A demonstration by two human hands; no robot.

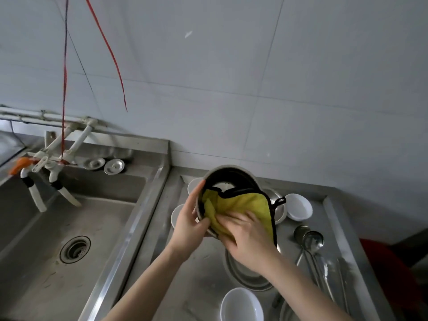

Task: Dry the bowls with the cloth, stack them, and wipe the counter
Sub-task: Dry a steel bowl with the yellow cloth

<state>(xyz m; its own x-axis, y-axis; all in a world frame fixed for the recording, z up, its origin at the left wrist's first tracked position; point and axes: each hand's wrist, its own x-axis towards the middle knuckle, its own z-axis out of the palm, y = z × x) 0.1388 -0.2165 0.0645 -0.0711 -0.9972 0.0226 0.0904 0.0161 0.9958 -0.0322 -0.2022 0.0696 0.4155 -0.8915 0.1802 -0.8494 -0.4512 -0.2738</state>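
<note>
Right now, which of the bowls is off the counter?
The steel bowl in the left hand, yellow cloth inside; the white bowls sit on the counter.

Tilted steel bowl [228, 179] lined with yellow cloth [240, 205]

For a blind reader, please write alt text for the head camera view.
A person's left hand holds a round steel bowl tilted above a steel counter, while the right hand holds a yellow black-edged cloth inside it. White bowls and ladles lie around; a sink is at left.
</note>
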